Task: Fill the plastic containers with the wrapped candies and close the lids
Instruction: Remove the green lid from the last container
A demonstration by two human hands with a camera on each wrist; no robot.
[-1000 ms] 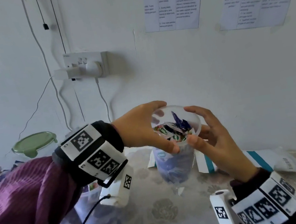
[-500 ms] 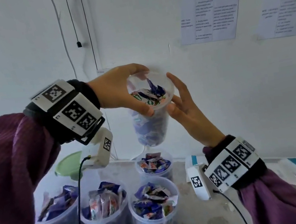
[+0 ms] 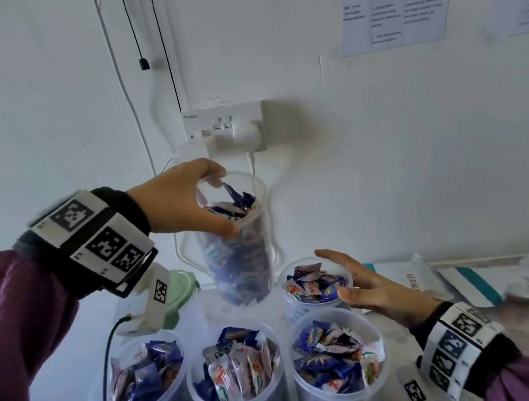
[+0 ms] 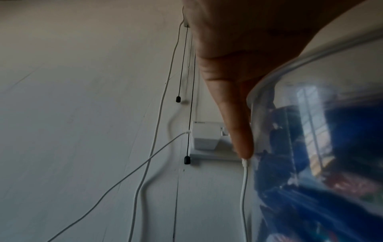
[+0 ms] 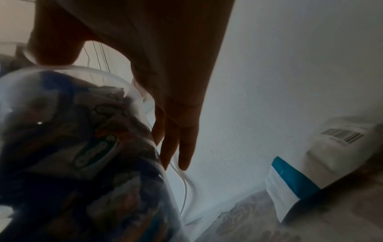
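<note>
My left hand grips the rim of a tall clear container packed with blue and white wrapped candies, thumb on the near side and fingers over the far edge. The container hangs upright at the back of the table; whether its base touches I cannot tell. In the left wrist view a finger lies along the container. My right hand is open with straight fingers, beside the back right container and holding nothing. The right wrist view shows its fingers next to a filled container.
Three more filled, lidless containers stand in a row at the front. A green lid lies behind my left wrist. White bags with teal stripes lie to the right. A wall socket with cables sits just behind.
My right hand has let go of the raised container and dropped beside the back right one. My left hand has brought the container down toward the back of the table.
</note>
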